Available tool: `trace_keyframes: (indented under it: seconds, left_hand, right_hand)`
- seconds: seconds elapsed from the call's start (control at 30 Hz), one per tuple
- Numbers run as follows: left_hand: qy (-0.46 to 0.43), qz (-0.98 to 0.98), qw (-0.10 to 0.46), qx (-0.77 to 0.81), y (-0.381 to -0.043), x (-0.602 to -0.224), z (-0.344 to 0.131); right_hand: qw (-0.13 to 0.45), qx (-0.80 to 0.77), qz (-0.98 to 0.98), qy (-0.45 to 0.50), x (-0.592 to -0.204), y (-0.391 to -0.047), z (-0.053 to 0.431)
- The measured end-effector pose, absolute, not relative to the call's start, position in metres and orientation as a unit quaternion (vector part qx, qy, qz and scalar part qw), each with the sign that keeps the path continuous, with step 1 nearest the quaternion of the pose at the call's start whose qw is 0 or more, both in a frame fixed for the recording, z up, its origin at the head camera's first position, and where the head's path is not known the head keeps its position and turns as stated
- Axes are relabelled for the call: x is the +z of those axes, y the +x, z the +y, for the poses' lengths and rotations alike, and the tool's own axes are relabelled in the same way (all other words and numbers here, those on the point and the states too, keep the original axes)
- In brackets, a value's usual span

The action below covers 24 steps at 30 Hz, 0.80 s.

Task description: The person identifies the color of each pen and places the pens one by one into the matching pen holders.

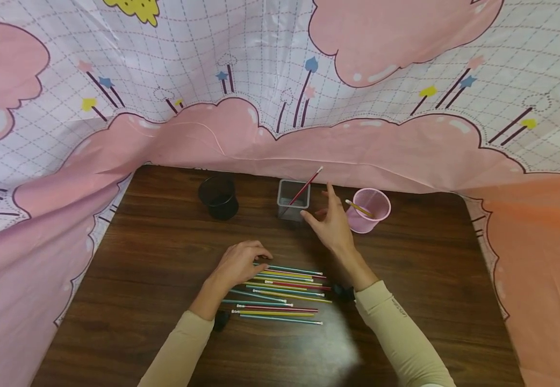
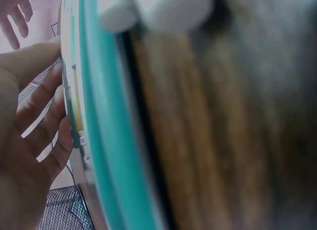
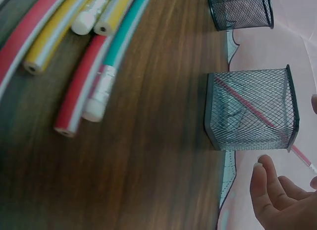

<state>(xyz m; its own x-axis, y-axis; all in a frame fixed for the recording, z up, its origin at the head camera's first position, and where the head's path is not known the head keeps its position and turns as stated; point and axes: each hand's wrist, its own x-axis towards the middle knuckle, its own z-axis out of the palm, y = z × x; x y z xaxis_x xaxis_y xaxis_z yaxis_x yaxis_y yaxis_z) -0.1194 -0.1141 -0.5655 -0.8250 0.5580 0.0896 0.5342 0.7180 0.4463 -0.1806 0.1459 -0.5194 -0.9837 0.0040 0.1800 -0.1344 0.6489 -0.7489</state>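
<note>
Hanging cloth (image 1: 309, 145): pink, white and orange-toned, printed with clouds and stars, rising behind the desk and along both sides.
Desk (image 1: 154, 258): dark brown wood grain; carries cups and pencils.
Sleeves (image 1: 396, 333): pale beige, both forearms reaching in from the near edge.
Loose pencils (image 1: 292, 296): red, yellow and teal, lying roughly parallel, side to side, mid-desk; some overlap. White erasers point both ways.
Left hand (image 1: 238, 263): over the left ends of the upper loose pencils, thumb apart from the forefinger, fingers loosely extended. Whether the fingertips touch a pencil, cannot tell.
Right hand (image 1: 333, 228): open, fingers spread, nothing held; between square cup and pink cup. Thumb overlaps the square cup's corner in the head view; contact unclear.
Pink cup (image 1: 364, 227): round, right of the right hand.
Black cup (image 1: 224, 209): round, dark mesh, far left of the three.
Square cup (image 1: 296, 214): mesh, middle of the row.
Red pencil (image 1: 304, 188): leaning inside the square cup, eraser up, past the rim.
Yellow pencil (image 1: 361, 209): tilted in the pink cup, eraser end at the left rim.
</note>
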Motion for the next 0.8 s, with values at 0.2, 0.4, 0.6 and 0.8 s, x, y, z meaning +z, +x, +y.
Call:
trace_keyframes:
  seconds: [0.2,0.4,0.6,0.8]
  left_hand:
    - [0.296,0.929,0.007,0.223,-0.12,-0.568,-0.113]
    - [0.299,0.931,0.009,0.209,-0.119,-0.567,-0.112]
    - [0.303,0.928,0.014,0.218,-0.118,-0.567,-0.11]
    - [0.315,0.924,0.001,0.217,-0.117,-0.567,-0.108]
  right_hand:
    - [0.067,0.429,-0.9,0.039,-0.524,-0.179,0.147]
    - [0.066,0.439,-0.895,0.039,-0.524,-0.177,0.149]
    - [0.077,0.439,-0.894,0.039,-0.528,-0.173,0.155]
    - [0.082,0.45,-0.888,0.049,-0.535,-0.17,0.159]
